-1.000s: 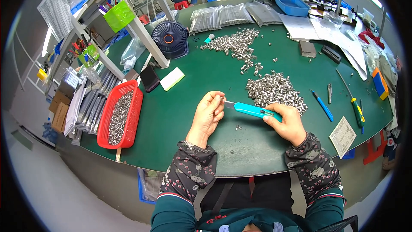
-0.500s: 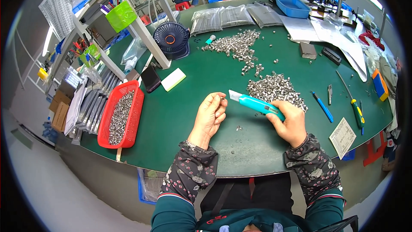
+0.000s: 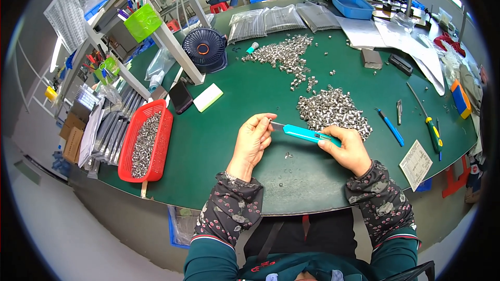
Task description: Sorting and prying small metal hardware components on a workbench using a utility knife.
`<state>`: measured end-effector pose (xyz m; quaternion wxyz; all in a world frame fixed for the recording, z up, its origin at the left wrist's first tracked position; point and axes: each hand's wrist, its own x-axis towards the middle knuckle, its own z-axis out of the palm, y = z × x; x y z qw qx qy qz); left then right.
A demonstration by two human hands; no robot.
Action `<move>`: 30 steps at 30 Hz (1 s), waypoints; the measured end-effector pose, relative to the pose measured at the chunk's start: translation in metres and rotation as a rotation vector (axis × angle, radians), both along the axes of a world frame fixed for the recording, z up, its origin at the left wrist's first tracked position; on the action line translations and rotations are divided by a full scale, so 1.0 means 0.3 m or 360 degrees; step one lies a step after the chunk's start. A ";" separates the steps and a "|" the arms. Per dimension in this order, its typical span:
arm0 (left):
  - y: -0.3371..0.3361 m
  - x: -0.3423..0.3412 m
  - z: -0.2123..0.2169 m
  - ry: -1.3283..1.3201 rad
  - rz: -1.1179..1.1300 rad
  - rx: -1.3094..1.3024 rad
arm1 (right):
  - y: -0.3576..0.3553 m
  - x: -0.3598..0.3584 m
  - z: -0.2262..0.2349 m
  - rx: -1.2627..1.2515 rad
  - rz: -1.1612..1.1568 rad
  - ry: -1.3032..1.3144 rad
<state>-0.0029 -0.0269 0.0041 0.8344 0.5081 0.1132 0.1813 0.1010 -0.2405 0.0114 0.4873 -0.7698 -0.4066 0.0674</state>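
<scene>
My right hand grips a teal utility knife by its handle, with the blade pointing left. The blade's tip meets the fingertips of my left hand, which pinch a small metal piece, mostly hidden by the fingers. Just beyond the knife lies a heap of small silvery metal rings. A looser spread of similar metal parts reaches farther back on the green table. Between my forearms, a few tiny metal scraps lie on the tabletop.
A red basket of metal parts stands at the left, near a phone and a small fan. On the right lie a blue pen-like tool, a screwdriver and a paper slip. Bagged parts line the back.
The knife has turned flatter, and its blade has come to my left fingertips, where before it stood apart and above them. My left hand keeps its pinch.
</scene>
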 end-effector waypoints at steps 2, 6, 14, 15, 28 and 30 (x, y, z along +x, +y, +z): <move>0.006 -0.003 -0.001 0.0011 -0.0018 0.0114 | -0.003 0.002 0.001 -0.0015 0.0037 0.0059; 0.027 -0.004 -0.014 0.0061 -0.0081 0.0224 | -0.007 -0.029 0.017 0.0027 -0.0123 -0.0538; 0.004 -0.004 0.008 0.0033 -0.0027 -0.0054 | 0.004 -0.025 0.009 0.0322 -0.0283 -0.0709; 0.002 -0.006 0.011 0.0039 -0.0010 -0.0071 | 0.005 -0.024 0.009 0.0323 -0.0280 -0.0710; 0.022 0.002 -0.011 -0.0122 -0.0070 -0.0164 | 0.000 -0.009 0.003 0.0019 -0.0121 -0.0138; 0.021 0.002 -0.011 -0.0080 -0.0038 -0.0058 | 0.001 -0.006 -0.002 0.0002 -0.0113 -0.0093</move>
